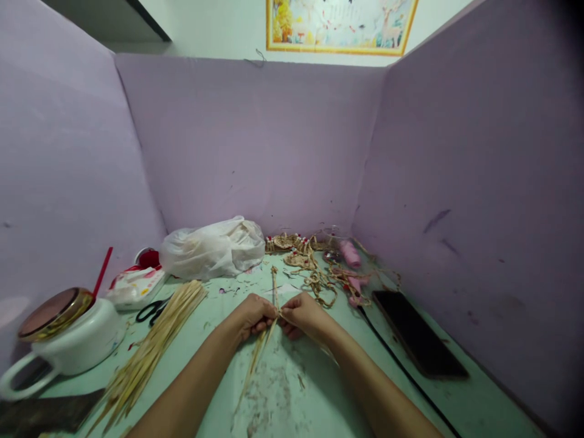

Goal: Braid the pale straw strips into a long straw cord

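My left hand (252,317) and my right hand (303,314) meet at the middle of a pale green table (292,389). Both are closed in a pinch on thin straw strips (272,316). One strip sticks up between the hands and others trail down toward me over the table. A long bundle of loose straw strips (152,347) lies diagonally to the left of my left forearm. Several woven straw pieces (305,258) lie just beyond my hands.
Purple partition walls surround the table on three sides. A white mug with a gold lid (64,334) stands at the left, black scissors (152,310) and a tissue pack (134,285) behind it. A plastic bag (214,246), pink spool (350,253), dark phone (417,331) and black cable (401,371) lie around.
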{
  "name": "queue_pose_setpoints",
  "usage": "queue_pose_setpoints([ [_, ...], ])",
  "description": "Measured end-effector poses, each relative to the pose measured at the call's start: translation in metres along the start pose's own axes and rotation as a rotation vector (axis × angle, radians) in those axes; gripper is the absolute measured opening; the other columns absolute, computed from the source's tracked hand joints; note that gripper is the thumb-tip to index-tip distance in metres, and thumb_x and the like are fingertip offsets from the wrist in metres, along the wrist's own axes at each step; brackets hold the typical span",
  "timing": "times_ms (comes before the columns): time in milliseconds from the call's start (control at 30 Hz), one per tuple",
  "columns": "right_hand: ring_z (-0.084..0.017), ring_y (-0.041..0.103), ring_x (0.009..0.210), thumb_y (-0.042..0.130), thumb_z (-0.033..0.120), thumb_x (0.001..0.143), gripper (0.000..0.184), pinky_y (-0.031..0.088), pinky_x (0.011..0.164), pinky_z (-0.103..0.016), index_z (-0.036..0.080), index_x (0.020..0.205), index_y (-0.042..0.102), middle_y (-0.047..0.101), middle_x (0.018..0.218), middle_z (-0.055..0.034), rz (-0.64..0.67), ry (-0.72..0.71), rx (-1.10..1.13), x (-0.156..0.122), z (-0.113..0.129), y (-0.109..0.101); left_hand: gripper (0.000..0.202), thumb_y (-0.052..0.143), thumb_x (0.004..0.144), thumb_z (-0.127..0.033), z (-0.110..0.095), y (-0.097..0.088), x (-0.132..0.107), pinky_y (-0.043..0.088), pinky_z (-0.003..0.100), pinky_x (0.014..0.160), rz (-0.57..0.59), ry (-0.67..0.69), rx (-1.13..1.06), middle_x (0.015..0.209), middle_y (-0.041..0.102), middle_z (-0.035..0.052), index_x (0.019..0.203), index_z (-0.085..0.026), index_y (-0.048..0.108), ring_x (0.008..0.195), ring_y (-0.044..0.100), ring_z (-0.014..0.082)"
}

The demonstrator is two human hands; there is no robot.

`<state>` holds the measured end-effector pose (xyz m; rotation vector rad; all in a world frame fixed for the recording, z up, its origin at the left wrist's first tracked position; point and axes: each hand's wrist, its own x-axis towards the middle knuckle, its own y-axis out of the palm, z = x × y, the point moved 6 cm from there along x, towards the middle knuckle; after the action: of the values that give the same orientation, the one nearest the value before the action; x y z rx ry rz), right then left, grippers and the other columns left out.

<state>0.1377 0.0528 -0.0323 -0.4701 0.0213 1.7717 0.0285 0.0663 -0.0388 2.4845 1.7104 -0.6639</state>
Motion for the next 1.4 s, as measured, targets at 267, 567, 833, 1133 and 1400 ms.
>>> queue_pose_setpoints([
  [267, -0.007, 0.043, 0.03, 0.046, 0.012, 0.063, 0.013, 0.038, 0.033, -0.017, 0.013, 0.054, 0.055, 0.046, 0.037, 0.0037, -0.053, -0.005, -0.124, 0.005, -0.006, 0.0, 0.013, 0.054, 0.052, -0.025, 0.001, -0.001, 0.001, 0.013, 0.018, 0.029, -0.006, 0.012, -0.001, 0.037, 0.043, -0.0037, 0.047, -0.013, 0.049, 0.026, 0.028, 0.0031],
  [567, -0.007, 0.045, 0.034, 0.052, 0.01, 0.057, 0.005, 0.035, 0.036, -0.016, 0.013, 0.059, 0.055, 0.049, 0.039, 0.0043, -0.105, -0.089, -0.076, 0.009, -0.007, -0.008, 0.01, 0.053, 0.051, -0.022, -0.001, 0.0, -0.001, 0.014, 0.018, 0.029, -0.006, 0.008, 0.004, 0.036, 0.042, -0.0039, 0.046, -0.013, 0.049, 0.026, 0.027, 0.0033],
  [833, -0.006, 0.039, 0.031, 0.052, 0.008, 0.059, 0.009, 0.034, 0.034, -0.017, 0.012, 0.051, 0.051, 0.044, 0.034, 0.0054, -0.071, -0.003, 0.084, 0.001, -0.002, -0.005, 0.012, 0.054, 0.052, -0.024, 0.0, -0.001, 0.0, 0.013, 0.018, 0.029, 0.008, 0.003, 0.009, 0.037, 0.044, -0.0035, 0.048, -0.013, 0.051, 0.027, 0.027, 0.0031],
  [1133, -0.006, 0.037, 0.028, 0.047, 0.004, 0.052, 0.012, 0.034, 0.032, -0.017, 0.013, 0.044, 0.048, 0.043, 0.03, 0.004, -0.079, 0.077, 0.098, -0.001, -0.001, -0.002, 0.012, 0.052, 0.053, -0.02, -0.001, 0.004, 0.001, 0.015, 0.018, 0.029, 0.042, 0.039, 0.05, 0.036, 0.045, -0.0021, 0.045, -0.013, 0.049, 0.025, 0.029, 0.0039],
  [1400, -0.007, 0.045, 0.037, 0.051, 0.01, 0.055, 0.005, 0.041, 0.04, -0.018, 0.012, 0.053, 0.056, 0.051, 0.041, 0.0015, 0.076, 0.126, 0.259, -0.003, -0.007, -0.005, 0.008, 0.048, 0.052, -0.013, -0.004, 0.005, 0.001, 0.014, 0.018, 0.028, 0.007, 0.066, 0.033, 0.034, 0.043, -0.0025, 0.044, -0.012, 0.049, 0.024, 0.026, 0.0037],
])
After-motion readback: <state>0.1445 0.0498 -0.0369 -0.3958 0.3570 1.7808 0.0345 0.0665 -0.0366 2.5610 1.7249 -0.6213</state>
